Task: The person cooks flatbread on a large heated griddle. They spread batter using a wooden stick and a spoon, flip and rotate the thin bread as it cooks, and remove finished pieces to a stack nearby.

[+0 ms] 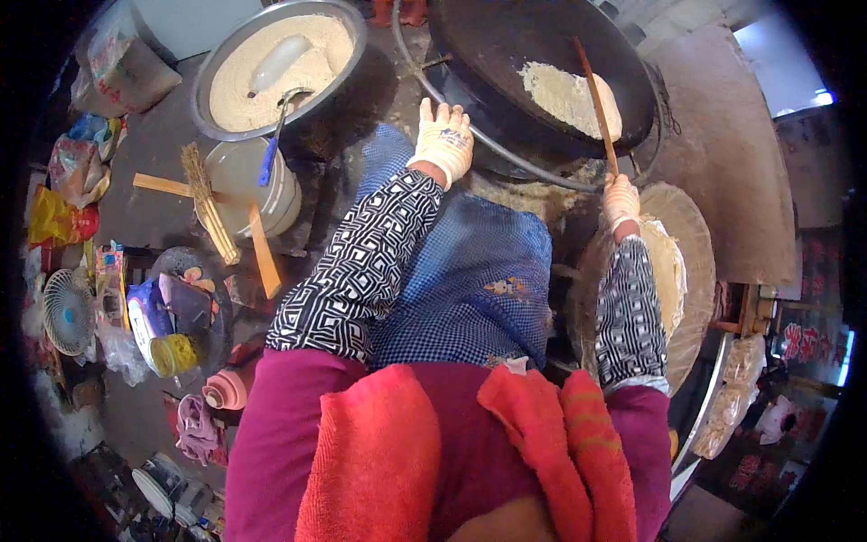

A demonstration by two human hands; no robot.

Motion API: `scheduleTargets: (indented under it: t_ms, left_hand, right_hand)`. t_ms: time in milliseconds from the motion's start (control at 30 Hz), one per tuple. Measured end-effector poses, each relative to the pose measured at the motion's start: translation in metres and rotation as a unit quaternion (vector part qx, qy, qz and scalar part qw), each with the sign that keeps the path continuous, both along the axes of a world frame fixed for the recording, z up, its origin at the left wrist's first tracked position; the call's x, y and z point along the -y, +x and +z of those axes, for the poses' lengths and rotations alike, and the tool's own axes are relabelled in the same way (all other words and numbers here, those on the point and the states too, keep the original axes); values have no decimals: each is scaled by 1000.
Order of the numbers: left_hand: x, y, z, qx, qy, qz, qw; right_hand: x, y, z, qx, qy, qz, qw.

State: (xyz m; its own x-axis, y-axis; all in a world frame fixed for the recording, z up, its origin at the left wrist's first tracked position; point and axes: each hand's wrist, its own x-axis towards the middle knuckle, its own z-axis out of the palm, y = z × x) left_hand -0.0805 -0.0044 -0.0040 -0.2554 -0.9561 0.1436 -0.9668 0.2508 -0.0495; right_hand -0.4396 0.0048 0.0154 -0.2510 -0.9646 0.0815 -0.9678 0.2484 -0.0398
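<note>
My right hand, in a pale work glove, grips the lower end of a long flat wooden stick. That stick lies across a pale flatbread on the dark round griddle. Also gloved, my left hand has its slightly spread fingers at the metal ring around the griddle, with nothing seen held. Under my right forearm is a round tray with a stack of thin pale flatbreads, partly hidden by the sleeve.
Left of the griddle stands a metal basin of pale batter or meal, holding a ladle with a blue handle. Below it, a white bucket bears a straw brush and wooden strips. A brown board stands right.
</note>
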Motion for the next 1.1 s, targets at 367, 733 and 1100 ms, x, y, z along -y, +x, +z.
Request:
scheduleTargets:
  t_ms: [367,733,1100]
  left_hand:
    - [16,35,10,20,39,35,998]
    - [-22,-12,42,-38,60,-109,991]
    - [-12,-13,11,67,58,-84,992]
  right_hand:
    - [-15,40,14,35,32,14,999]
    - [-5,20,-14,69,4,-46,997]
    - [6,12,2,92,25,-48,994]
